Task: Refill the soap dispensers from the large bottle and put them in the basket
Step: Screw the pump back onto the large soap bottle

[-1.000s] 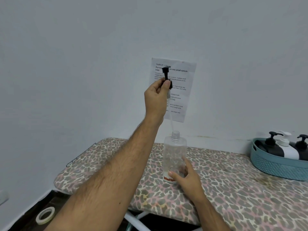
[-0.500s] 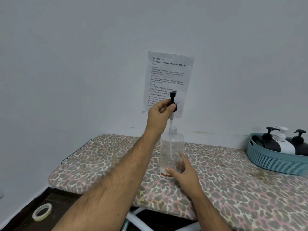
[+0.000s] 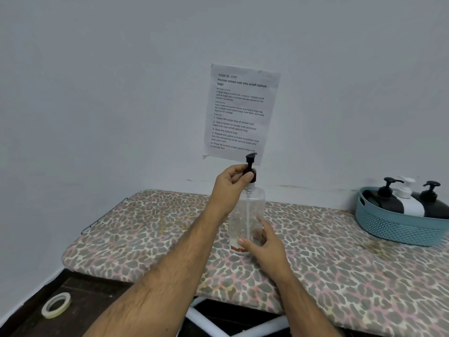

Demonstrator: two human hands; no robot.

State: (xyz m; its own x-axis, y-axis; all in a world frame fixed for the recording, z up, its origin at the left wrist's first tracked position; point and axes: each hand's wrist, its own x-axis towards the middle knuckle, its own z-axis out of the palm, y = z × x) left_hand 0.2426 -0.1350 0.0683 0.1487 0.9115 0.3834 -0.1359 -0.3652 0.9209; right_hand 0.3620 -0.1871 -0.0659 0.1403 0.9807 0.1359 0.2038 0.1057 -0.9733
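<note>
The pump head (image 3: 250,166) pinched by the left hand (image 3: 230,184) is black, and the bottle (image 3: 247,215) below it is clear, with a red-and-white band near its base beside the right hand (image 3: 263,242). Under both hands the ironing board (image 3: 145,227) carries a leopard print of grey spots on cream with pink. Well to the right of the right hand, the basket (image 3: 401,229) is teal and holds two black dispensers (image 3: 386,199) and a white dispenser (image 3: 410,203) between them. Behind the left hand, a white sheet (image 3: 240,110) bears black print on a pale grey-blue wall (image 3: 97,93).
</note>
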